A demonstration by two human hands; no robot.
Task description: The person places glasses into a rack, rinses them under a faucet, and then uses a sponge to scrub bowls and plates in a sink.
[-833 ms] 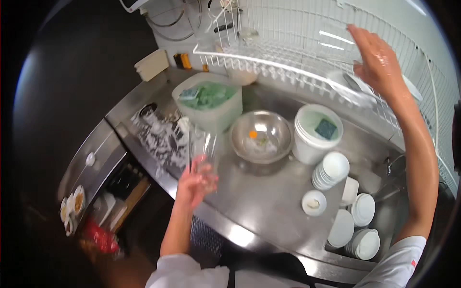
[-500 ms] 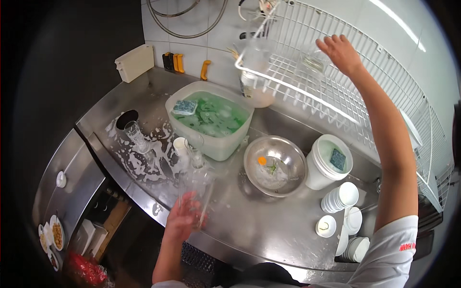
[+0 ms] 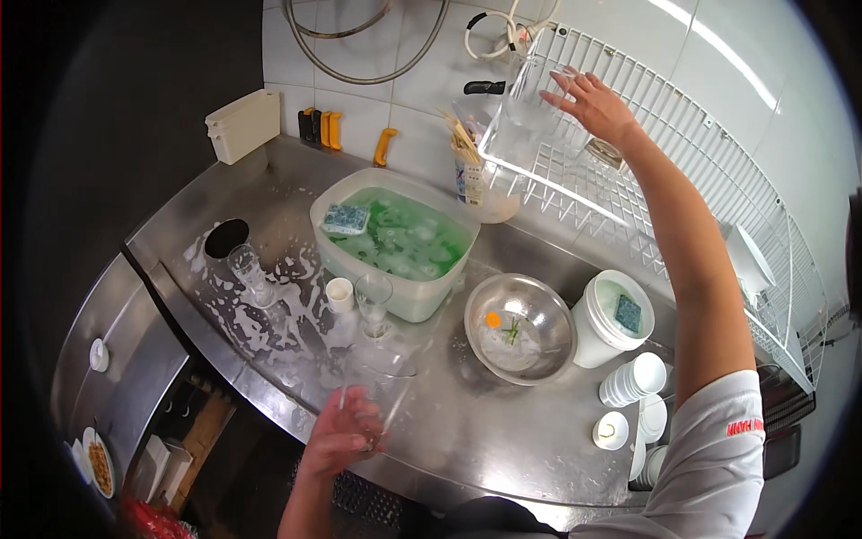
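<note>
My left hand (image 3: 346, 431) is closed around a clear drinking glass (image 3: 388, 382) over the counter's front edge. My right hand (image 3: 593, 108) reaches up over the white wire rack (image 3: 620, 202), fingers stretched and apart. Its fingertips are beside a clear glass vessel (image 3: 525, 117) at the rack's left end; whether they touch it I cannot tell. Another clear glass (image 3: 606, 153) lies below that hand. On the counter, a tall clear glass (image 3: 373, 301) stands by a small white cup (image 3: 339, 295). Farther left, another glass (image 3: 253, 274) sits among suds near a dark round opening (image 3: 226, 238).
A white tub (image 3: 417, 301) of green soapy water holds a sponge (image 3: 346, 219). Right of it are a steel bowl (image 3: 561, 346) with food scraps, a white bucket (image 3: 593, 332) with another sponge, and stacked white cups (image 3: 633, 379). Yellow-handled tools (image 3: 384, 146) stand against the wall.
My right hand has moved left along the rack toward its left end. My left hand still holds the glass, a little lower. The whole view has shifted slightly.
</note>
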